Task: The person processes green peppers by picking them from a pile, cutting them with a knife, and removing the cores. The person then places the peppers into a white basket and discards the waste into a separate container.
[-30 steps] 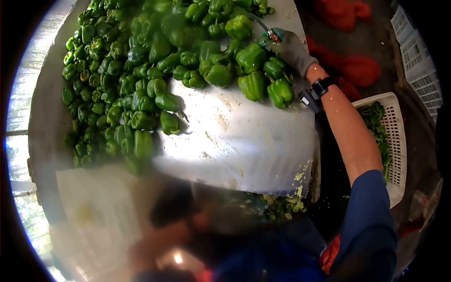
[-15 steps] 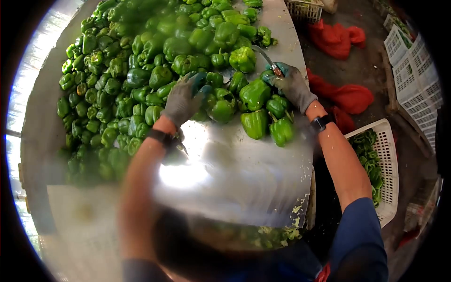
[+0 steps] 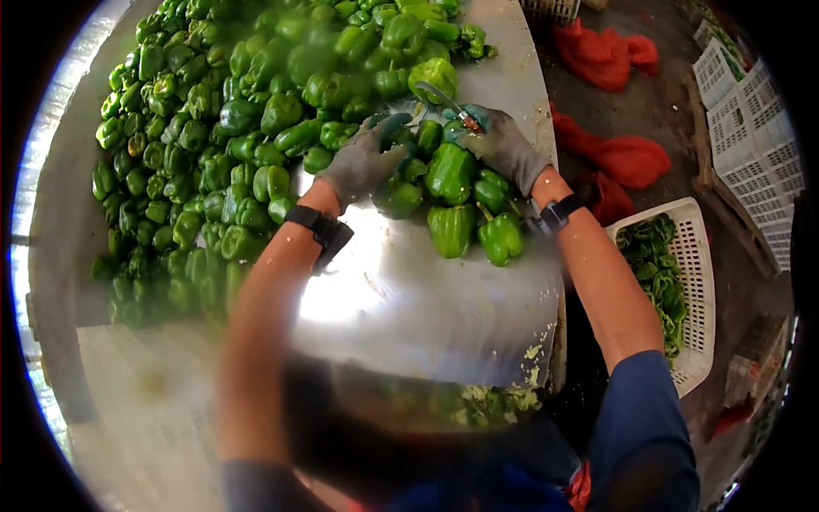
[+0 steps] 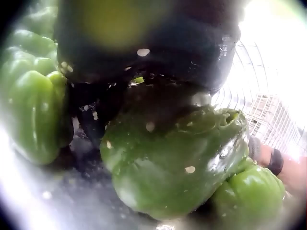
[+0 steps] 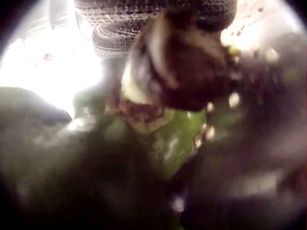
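Observation:
In the head view my gloved left hand [image 3: 363,162] reaches in among bell peppers on the metal table [image 3: 409,316], its fingers bent a little with space between finger and thumb. Under its palm lies one green bell pepper [image 3: 397,199]. The left wrist view has a large pepper [image 4: 172,163] right below the dark glove. My gloved right hand [image 3: 499,145] grips the brown handle of a knife [image 3: 444,98] with a slim, curved blade pointing up and left. Just below this hand sit a tall pepper [image 3: 450,173] and two others. The right wrist view is blurred.
A big heap of green peppers [image 3: 196,171] covers the table's left and back. At the right, a white crate [image 3: 699,290] holds cut green peppers. Red sacks [image 3: 614,154] lie on the floor, with stacked crates [image 3: 751,128] beyond. Pale scraps [image 3: 533,367] line the front edge.
The left hand has come in over the peppers and shifted right toward the knife hand. Several peppers between the hands have slid nearer the body. The right hand keeps its hold on the knife.

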